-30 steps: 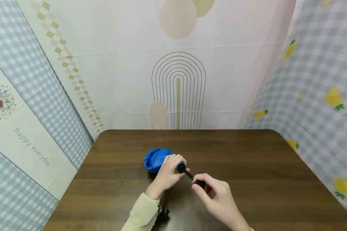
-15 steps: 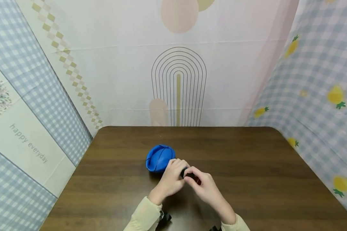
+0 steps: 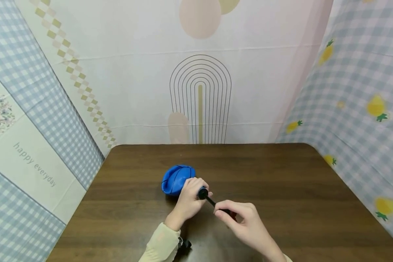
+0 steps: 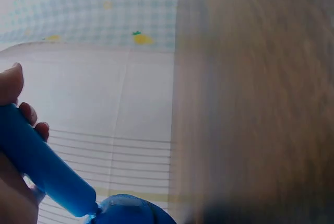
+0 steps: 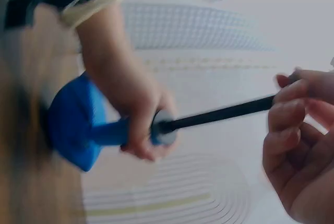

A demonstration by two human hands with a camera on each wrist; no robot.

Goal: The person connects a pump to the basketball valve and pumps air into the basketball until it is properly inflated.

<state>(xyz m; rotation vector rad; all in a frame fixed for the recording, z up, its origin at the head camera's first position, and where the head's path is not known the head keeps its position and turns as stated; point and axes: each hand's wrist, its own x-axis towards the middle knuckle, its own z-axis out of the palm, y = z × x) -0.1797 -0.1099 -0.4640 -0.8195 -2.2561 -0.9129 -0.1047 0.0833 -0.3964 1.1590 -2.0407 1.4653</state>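
A partly deflated blue ball (image 3: pixel 178 179) with black seam lines lies on the table, caved in on its left side. My left hand (image 3: pixel 188 200) grips the blue barrel of a hand pump (image 4: pixel 47 164), whose end meets the ball (image 4: pixel 128 211) in the left wrist view. Out of the barrel's black cap comes a black plunger rod (image 5: pixel 224 114), drawn well out. With thumb and fingers, my right hand (image 3: pixel 245 220) pinches the dark handle at the rod's outer end. Most of that handle is hidden by the fingers.
The brown wooden table (image 3: pixel 265 174) has rounded far corners. A white printed cloth (image 3: pixel 144 91) hangs behind it, with checked cloths (image 3: pixel 357 109) at the sides. Below the left sleeve shows a black wrist-worn device (image 3: pixel 184 246).
Half a second ago my right hand was close against the left with the rod pushed in. Now it is farther right and nearer, with the rod drawn out as it was one second ago.
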